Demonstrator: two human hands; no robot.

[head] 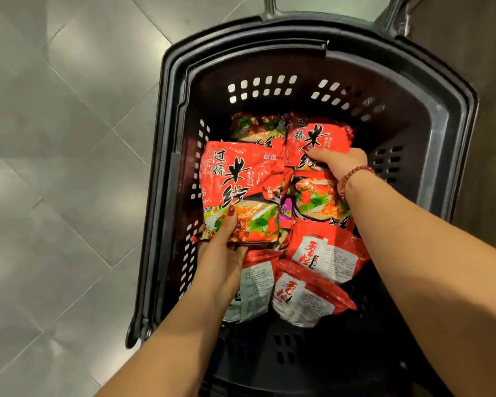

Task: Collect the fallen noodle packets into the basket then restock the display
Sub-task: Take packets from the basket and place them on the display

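Noodle packets (324, 253) are lying heaped inside the black basket (413, 90), filling its bottom from centre frame toward the lower middle. Some are lying face up, and others are showing their white printed backs.

Left thumb (232, 216), red-nailed, is pressing on the face of a red packet (241, 179) left of centre, while the other fingers are curling out of sight beneath its lower edge. The left hand (224, 253) is pinching the packet by that edge and holding it face up on the pile's left side. Its forearm is running down to the lower left of the frame.

Right thumb (312, 152) is lying across a second red packet (315, 133) at upper centre, with the remaining fingers tucking behind its right edge. The right hand (341, 163) is gripping it, palm turned down. A red bead bracelet (352, 176) is circling that wrist, and the forearm is stretching away to the lower right corner.

Grey floor tiles (55, 167) are showing along the left side.
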